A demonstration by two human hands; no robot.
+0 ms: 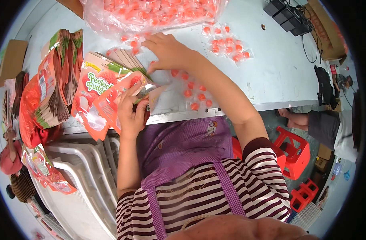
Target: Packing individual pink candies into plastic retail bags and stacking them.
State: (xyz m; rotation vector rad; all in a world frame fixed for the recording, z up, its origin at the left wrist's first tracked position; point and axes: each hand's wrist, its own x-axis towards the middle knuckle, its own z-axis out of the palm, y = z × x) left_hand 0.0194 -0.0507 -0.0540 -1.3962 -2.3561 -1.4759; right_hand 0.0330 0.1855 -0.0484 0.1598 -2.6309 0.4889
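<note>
My left hand is closed on the upper edge of a pink and orange candy pouch, near the table's front edge. The pouch's mouth gapes toward the right, and what is inside is hidden. My right hand reaches over the table with thumb and fingers apart. Its fingertips are beside a few small wrapped red candies, and another candy lies close to the thumb. More wrapped candies are scattered below my right forearm. Several similar pouches lie in an overlapping stack left of my left hand.
A large clear bag of wrapped candies stands at the back. A loose candy group lies right of it. Bundled pouches stand at left. Black power adapters sit at back right. White plastic trays and red stools are below.
</note>
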